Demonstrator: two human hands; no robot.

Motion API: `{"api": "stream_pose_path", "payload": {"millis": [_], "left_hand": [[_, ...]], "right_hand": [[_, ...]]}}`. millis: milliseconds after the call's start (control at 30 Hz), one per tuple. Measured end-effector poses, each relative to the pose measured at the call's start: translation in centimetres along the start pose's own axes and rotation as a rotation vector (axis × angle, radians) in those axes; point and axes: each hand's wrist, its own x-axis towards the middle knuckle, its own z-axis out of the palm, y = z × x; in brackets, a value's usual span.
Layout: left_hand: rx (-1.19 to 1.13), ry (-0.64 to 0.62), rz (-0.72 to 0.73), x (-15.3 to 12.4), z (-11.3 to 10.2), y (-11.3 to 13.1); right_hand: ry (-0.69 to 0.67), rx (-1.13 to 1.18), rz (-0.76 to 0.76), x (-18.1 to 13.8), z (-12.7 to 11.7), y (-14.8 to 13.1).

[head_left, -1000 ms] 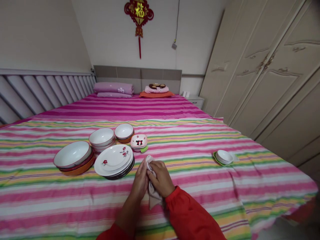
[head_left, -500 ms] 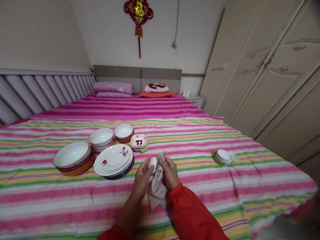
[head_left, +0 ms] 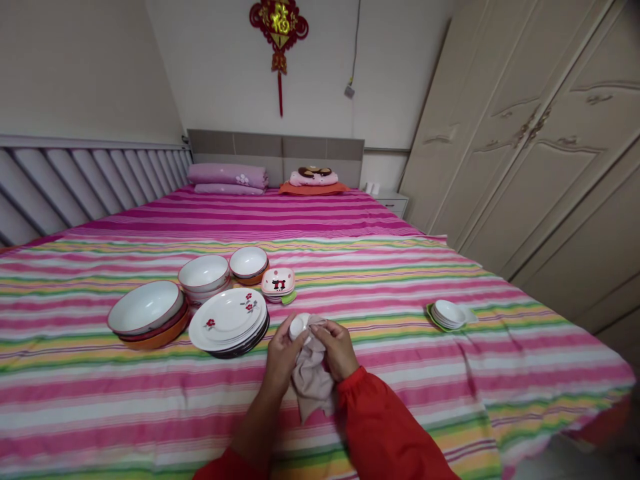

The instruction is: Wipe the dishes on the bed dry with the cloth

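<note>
White dish (head_left: 297, 326), gripped by L hand (head_left: 281, 351), w/ cloth (head_left: 313, 379) pinched in R hand (head_left: 342, 349), nr plate stack (head_left: 228, 319) (dish partly hidden by cloth & fingers).

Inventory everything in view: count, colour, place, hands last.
small dish: 1, white, front centre
cloth: 1, beige, against small dish
plate stack: 1, white and dark, left
bowl stacks: 3, white, red, orange, left
square dish stack: 1, pink, beside bowls
saucer stack: 1, white, green, right
bed: 1, multicoloured, centre
folded bedding: 1 pile, purple, far end
fabric pile: 1, pink, orange, far end
headboard: 1, grey, far end
slatted rail: 1, grey, left
wall hanging: 1, red, gold, wall
corded box: 1, grey, wall
cabinet: 1, white, beside headboard
small objects: 2, white, on cabinet
wardrobe: 1, cream, right
left hand: 1, red-sleeved, on small dish
right hand: 1, red-sleeved, on cloth
</note>
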Motion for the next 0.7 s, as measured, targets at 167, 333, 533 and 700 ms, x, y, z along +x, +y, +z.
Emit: {"api": "stream_pose_path", "payload": {"millis": [167,333,533,700], "left_hand": [[-0.247,-0.033,-0.099,0.0,0.0,0.3],[-0.246,-0.123,-0.214,-0.4,0.0,0.5],[-0.156,-0.233,-0.143,-0.8,0.2,-0.1],[-0.078,-0.247,-0.080,-0.2,-0.5,-1.0]], "right_hand": [[0.077,0.116,0.010,0.6,-0.6,0.0],[0.126,0.031,-0.072,1.2,-1.3,-0.1],[0.089,-0.374,-0.356,1.4,-1.4,0.3],[-0.054,-0.631,-0.608,0.1,-0.4,0.2]]}}
